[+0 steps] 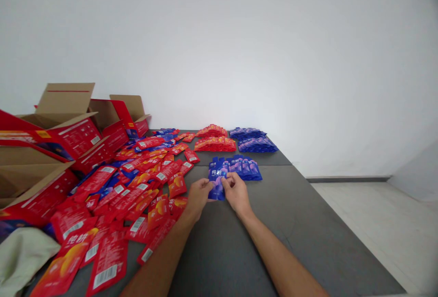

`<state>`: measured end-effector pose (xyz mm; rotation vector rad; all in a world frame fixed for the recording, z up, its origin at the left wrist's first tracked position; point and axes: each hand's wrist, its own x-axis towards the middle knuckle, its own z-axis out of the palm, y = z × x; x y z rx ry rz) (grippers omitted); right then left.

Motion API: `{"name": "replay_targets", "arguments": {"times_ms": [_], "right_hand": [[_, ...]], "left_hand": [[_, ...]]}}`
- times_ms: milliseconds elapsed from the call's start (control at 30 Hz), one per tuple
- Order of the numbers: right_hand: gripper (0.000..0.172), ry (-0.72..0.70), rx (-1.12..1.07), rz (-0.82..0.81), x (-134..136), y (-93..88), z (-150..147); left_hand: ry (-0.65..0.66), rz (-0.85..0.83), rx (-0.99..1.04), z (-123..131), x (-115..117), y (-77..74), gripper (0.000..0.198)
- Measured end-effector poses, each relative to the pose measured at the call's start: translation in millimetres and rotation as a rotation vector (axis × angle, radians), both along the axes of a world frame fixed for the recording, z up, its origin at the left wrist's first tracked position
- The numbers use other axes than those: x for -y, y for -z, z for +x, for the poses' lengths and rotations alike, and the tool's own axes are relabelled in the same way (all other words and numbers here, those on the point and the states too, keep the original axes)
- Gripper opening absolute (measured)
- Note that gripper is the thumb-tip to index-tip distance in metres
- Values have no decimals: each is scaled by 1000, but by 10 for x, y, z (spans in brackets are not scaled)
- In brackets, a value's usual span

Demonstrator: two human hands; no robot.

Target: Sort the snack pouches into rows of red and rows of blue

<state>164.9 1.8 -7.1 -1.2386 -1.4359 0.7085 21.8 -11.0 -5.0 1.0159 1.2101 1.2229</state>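
Observation:
Both hands grip a blue pouch (216,183) with purple fruit printed on it, held upright near the middle of the table. My left hand (198,195) is closed on its left side, and my right hand (237,190) pinches its right edge. Just behind it lies an overlapping row of blue pouches (251,169). Whether the held pouch touches that row, I cannot tell. To the left of my left hand, loose red pouches (177,184) with orange fruit reach close to the wrist.
Open red cardboard boxes (73,137) stand along the left. A loose heap of red and blue pouches (137,187) spreads in front of them. Stacked red pouches (215,144) and stacked blue pouches (257,145) sit at the back. Pale cloth (25,258) lies front left; the table's edge (342,224) runs right.

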Motion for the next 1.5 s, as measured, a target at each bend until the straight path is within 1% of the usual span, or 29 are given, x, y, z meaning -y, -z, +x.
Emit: {"name": "replay_targets", "arguments": {"times_ms": [100,200,267,367,500,667,733,833,933,1000,1133,1233,1333,1500], "right_hand": [[32,43,112,40,72,-27,-56],[33,41,290,119,152,-17,-136],[34,47,395,157,199,-1,-183],[38,97,504,159,247,16,-223],[42,146,566,120,256,29,-240],[40,171,584,116,204,35,-241],[38,185,589,114,163,27,-228],[39,223,631,107,61,-4,-199],[43,288,713,89,-102,-59,-178],[45,335,770,72,-239,-100,-180],[43,381,867,49,-511,-151,-223],[44,391,896,4,-649,-138,-255],[46,392,909,-37,-720,-92,-252],[52,390,958,-81,-763,-25,-197]], "left_hand": [[-43,18,35,-23,-21,-2,33],[-80,14,75,-36,-48,30,32],[-84,24,87,-31,-59,54,29],[-70,36,100,-5,-56,68,27],[-72,22,89,35,-37,50,27],[-28,66,95,54,-50,56,21],[1,65,129,55,-62,61,23],[15,14,225,48,-70,42,27],[-1,-24,321,28,-62,-3,27],[-5,-28,348,10,-56,-27,25],[-22,-34,332,-32,-60,-38,21],[-26,-32,309,-64,-66,-33,19],[-24,-24,291,-88,-68,-39,20],[-13,-21,268,-86,-75,-34,22]]}}
